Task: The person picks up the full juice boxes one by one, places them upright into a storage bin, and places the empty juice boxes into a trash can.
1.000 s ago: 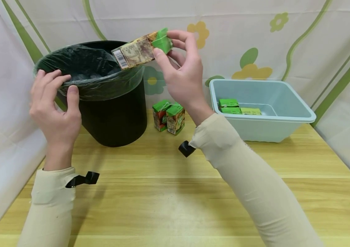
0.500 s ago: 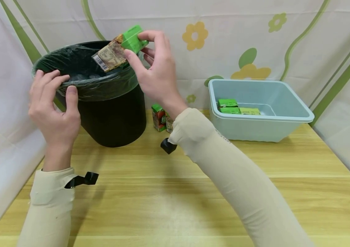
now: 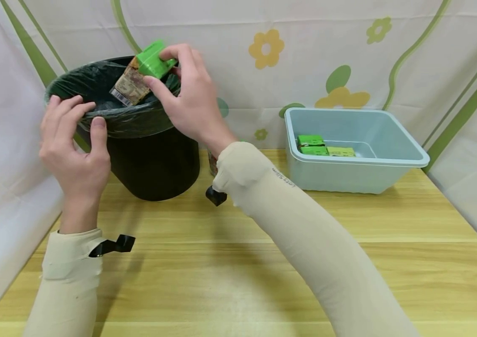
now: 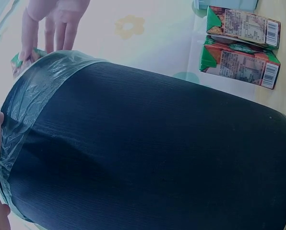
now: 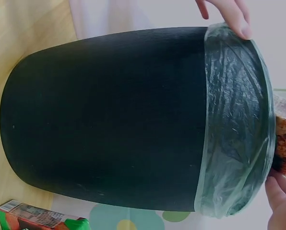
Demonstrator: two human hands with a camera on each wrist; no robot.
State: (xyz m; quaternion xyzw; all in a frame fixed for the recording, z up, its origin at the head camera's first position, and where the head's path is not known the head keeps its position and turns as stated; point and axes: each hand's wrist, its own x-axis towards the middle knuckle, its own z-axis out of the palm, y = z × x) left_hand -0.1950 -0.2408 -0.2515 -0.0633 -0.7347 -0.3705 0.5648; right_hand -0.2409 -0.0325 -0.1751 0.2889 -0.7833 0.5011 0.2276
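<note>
My right hand (image 3: 189,93) pinches a drink carton (image 3: 132,86) by its green top between thumb and fingers. The carton is tilted, its barcode end pointing down into the mouth of a black bin (image 3: 154,164). A thin dark green bag (image 3: 137,122) lines the bin and folds over its rim. My left hand (image 3: 76,145) rests on the near left of that rim, fingers over the edge and thumb outside, gripping bag and rim. In the left wrist view, two more cartons (image 4: 244,26) stand beside the bin; my right forearm mostly hides them in the head view.
A light blue tub (image 3: 348,175) stands at the right with several green and yellow-green cartons (image 3: 311,140) inside. Behind everything hangs a white curtain (image 3: 230,28) with printed flowers. The wooden table (image 3: 179,281) runs forward toward me.
My right hand has moved left and slightly down with the carton, from beside the rim to over the bin's mouth, tipping it steeper. The left hand has stayed on the rim.
</note>
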